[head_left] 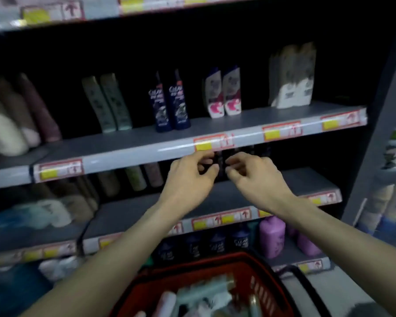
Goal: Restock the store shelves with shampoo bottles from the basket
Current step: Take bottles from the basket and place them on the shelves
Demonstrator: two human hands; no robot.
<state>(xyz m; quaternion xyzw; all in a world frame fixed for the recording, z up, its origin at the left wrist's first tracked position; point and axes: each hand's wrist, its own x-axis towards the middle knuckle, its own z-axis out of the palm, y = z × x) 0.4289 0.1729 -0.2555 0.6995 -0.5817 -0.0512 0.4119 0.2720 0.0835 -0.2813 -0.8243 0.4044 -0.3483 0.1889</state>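
Both hands reach under the edge of the middle shelf (124, 154) to dark shampoo bottles (222, 164) standing on the lower shelf (238, 193). My left hand (192, 177) pinches one dark bottle from the left with thumb and fingers. My right hand (256, 177) pinches the neighbouring dark bottle from the right. The bottles are mostly hidden in shadow and blurred. The red basket (256, 277) sits below my arms at the bottom centre, with several pale bottles (199, 294) lying inside.
The middle shelf carries two dark blue bottles (172, 104), two white-and-pink bottles (223, 94), pale green bottles (108, 104) and white packs (293, 76). Purple bottles (272, 236) and dark bottles (215, 245) stand on the bottom shelf. A grey upright (380, 133) closes the shelving on the right.
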